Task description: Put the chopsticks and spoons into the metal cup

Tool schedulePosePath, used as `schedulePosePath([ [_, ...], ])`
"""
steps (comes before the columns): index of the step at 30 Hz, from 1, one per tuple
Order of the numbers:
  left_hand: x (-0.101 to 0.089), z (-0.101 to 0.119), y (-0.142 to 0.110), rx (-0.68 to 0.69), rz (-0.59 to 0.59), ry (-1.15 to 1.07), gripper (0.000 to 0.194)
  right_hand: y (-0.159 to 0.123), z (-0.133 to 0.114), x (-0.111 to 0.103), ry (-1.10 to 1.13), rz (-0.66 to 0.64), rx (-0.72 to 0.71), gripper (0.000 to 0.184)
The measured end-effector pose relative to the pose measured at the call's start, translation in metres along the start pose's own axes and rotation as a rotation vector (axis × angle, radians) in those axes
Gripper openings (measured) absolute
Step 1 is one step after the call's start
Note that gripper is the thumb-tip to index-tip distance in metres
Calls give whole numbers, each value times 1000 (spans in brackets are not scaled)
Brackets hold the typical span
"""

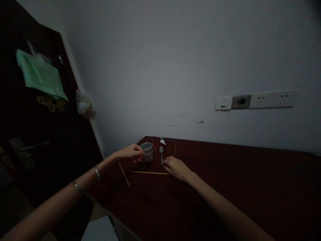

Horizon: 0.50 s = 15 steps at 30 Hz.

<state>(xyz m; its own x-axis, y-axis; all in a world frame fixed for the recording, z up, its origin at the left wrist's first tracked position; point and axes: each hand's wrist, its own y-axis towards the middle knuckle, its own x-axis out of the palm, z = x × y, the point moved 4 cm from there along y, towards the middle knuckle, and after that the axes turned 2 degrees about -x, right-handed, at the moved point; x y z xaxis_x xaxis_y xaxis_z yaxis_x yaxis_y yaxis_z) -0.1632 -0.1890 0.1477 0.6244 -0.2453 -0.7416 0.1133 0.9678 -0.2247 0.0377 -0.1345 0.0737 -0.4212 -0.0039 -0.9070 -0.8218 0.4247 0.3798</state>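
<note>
My left hand (131, 153) is loosely curled with its fingers somewhat apart, close against the left side of a grey cup (148, 156). No object shows in it. Its fingertips overlap the cup's edge, and whether they touch it I cannot tell. At the handle end of a metal spoon (162, 154), the fingers of my right hand (177, 167) are closed on the tip. The spoon lies on the dark red table, bowl pointing away from me. Beyond it lies a small white object (163, 142), its kind unclear.
Thin wooden sticks lie around the cup and spoon: one in front (150, 173), one at the left (124, 174), others behind. A dark thin item (169, 140) rests near the wall. Sockets (260, 100) line the wall. At left stands a dark door (37, 124) with a green bag (41, 72).
</note>
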Motion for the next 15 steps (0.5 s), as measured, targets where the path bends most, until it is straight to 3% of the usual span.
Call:
schedulePosePath([
  [2,-24,-40,-8,-102,55,47,39,12,-14,13,-8,-62,-39,28],
  [7,-58,-135,-34,-441,5,80,27,31,-36,43,6,-110,-79,26],
  [11,-57,-181,-45,-574,87,62,19,37,-39,62,8,-125,-66,27],
  [15,-45,-201,-39,-623,182,39,19,40,-37,72,9,-115,-62,27],
])
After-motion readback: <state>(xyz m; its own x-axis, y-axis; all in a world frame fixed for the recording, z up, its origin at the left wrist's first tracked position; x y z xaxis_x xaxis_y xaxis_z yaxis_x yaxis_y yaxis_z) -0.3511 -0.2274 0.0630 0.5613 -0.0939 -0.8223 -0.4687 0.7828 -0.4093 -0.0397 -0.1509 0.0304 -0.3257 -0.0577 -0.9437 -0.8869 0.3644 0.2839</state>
